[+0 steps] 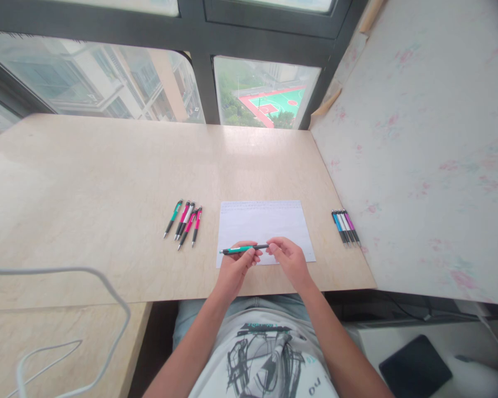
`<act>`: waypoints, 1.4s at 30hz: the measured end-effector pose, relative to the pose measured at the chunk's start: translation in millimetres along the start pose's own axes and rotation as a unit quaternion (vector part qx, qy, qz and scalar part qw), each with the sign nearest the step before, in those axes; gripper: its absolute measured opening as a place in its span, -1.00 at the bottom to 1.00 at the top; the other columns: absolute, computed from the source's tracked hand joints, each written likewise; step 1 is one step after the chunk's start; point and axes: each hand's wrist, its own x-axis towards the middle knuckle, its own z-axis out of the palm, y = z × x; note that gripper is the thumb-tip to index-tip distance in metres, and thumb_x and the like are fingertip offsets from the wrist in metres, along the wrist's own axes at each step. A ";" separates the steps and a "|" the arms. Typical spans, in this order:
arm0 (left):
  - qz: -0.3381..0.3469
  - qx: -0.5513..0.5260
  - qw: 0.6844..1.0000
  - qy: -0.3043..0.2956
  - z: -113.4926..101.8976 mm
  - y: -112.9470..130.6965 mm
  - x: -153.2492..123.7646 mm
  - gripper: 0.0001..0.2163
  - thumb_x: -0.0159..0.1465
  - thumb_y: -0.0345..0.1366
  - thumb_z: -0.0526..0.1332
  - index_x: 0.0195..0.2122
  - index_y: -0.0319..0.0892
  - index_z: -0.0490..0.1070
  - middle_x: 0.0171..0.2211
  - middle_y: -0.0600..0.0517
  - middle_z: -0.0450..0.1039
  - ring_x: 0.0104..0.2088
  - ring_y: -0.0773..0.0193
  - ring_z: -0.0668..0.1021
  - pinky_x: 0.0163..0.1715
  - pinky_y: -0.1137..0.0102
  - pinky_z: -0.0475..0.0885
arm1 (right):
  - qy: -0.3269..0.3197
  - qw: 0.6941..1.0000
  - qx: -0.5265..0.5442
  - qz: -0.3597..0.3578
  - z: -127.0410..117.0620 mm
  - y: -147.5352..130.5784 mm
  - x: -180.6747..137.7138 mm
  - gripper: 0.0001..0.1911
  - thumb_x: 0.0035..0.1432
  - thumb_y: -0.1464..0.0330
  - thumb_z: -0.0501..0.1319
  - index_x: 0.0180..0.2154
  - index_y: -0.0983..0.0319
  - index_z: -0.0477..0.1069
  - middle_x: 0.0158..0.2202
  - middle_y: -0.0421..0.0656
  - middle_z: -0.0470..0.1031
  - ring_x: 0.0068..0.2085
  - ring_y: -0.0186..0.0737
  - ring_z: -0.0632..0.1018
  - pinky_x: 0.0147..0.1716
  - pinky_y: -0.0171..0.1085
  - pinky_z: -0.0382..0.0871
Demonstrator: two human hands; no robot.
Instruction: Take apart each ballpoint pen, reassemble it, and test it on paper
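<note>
A green ballpoint pen [245, 250] with a black grip lies sideways between my two hands, above a sheet of paper [265, 221]. My left hand [237, 265] is closed on its green barrel, thumb on top. The fingers of my right hand [288, 255] pinch the pen's tip end. Faint rows of writing run along the top of the sheet. Left of the paper, several loose pens [186, 221] in pink, white and green lie at a slant. Toward the wall, a neat row of pens [346, 228] in blue, white and purple lies side by side.
The pale desk [108, 182] meets a dark-framed window [205, 88] at the back and a floral wall [419, 155] on the right. A white cable [95, 271] loops over the front left. Below right, a dark flat object [415, 366] rests on a white surface.
</note>
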 end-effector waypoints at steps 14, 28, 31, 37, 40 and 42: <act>-0.006 -0.033 0.999 0.000 -0.1 -0.8 1.1 -0.73 0.11 -0.25 0.40 -0.20 -0.22 0.45 -0.40 -0.03 0.57 -0.43 0.37 0.53 -0.37 0.47 0.40 | 0.002 1.000 -0.019 -0.004 -0.6 -6.1 4.0 -0.77 0.16 0.21 0.23 -0.18 0.19 0.46 -0.30 -0.13 0.53 -0.29 -0.20 0.52 -0.39 -0.28 0.37; 0.010 -0.046 0.998 0.048 -5.7 -4.0 8.7 -0.74 0.10 -0.27 0.41 -0.22 -0.23 0.47 -0.39 -0.02 0.57 -0.44 0.41 0.52 -0.40 0.51 0.38 | 0.061 0.998 -0.006 -0.008 -7.6 7.1 11.8 -0.76 0.10 0.20 0.28 -0.24 0.21 0.49 -0.31 -0.13 0.56 -0.28 -0.18 0.55 -0.24 -0.20 0.45; 0.015 -0.049 0.997 0.051 -5.5 -1.3 13.8 -0.74 0.10 -0.28 0.41 -0.21 -0.23 0.48 -0.38 -0.03 0.57 -0.42 0.40 0.53 -0.37 0.50 0.38 | 0.100 0.988 -0.109 -0.030 -16.6 11.2 25.9 -0.78 0.13 0.20 0.23 -0.30 0.21 0.50 -0.35 -0.11 0.57 -0.32 -0.16 0.55 -0.26 -0.18 0.45; 0.032 -0.055 0.997 0.046 -8.6 -0.3 21.7 -0.75 0.10 -0.28 0.41 -0.21 -0.24 0.49 -0.35 -0.05 0.58 -0.40 0.37 0.55 -0.34 0.48 0.40 | 0.088 0.952 -0.276 -0.099 -26.7 12.3 57.0 -0.82 0.11 0.35 0.14 -0.30 0.22 0.51 -0.33 -0.10 0.56 -0.33 -0.18 0.54 -0.30 -0.21 0.42; 0.030 -0.060 0.997 0.032 -12.2 -2.2 20.9 -0.75 0.11 -0.29 0.41 -0.21 -0.24 0.49 -0.37 -0.06 0.59 -0.40 0.37 0.55 -0.33 0.48 0.40 | 0.070 0.945 -0.296 -0.120 -20.7 14.0 63.0 -0.82 0.12 0.39 0.12 -0.30 0.22 0.49 -0.33 -0.11 0.55 -0.34 -0.21 0.54 -0.33 -0.25 0.41; 0.030 -0.066 0.997 0.021 -14.3 -2.8 20.1 -0.76 0.11 -0.29 0.40 -0.21 -0.24 0.48 -0.38 -0.06 0.59 -0.40 0.37 0.56 -0.34 0.48 0.40 | 0.052 0.935 -0.325 -0.135 -12.8 15.6 66.4 -0.82 0.13 0.42 0.11 -0.28 0.22 0.48 -0.32 -0.11 0.54 -0.34 -0.23 0.53 -0.32 -0.27 0.40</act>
